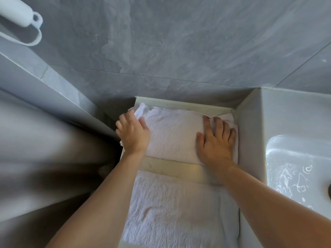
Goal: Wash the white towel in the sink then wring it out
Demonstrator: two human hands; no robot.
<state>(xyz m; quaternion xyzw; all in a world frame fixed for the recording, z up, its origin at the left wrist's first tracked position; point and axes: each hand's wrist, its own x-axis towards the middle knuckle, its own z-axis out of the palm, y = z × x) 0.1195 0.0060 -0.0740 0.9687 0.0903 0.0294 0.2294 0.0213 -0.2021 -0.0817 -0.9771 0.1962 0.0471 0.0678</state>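
Note:
A folded white towel [172, 133] lies on the upper shelf beside the sink. My left hand [133, 134] rests on its left end, fingers curled over the towel's edge. My right hand [215, 140] lies flat on its right end, fingers straight and spread. The white sink [293, 158] is at the right, its basin wet with water and traces of foam.
A second white towel [179, 212] lies on the lower shelf, beneath my forearms. A pale shelf ledge [179, 166] separates the two. Grey tiled wall [179, 51] rises behind. A white handle with a loop [23, 17] hangs at top left.

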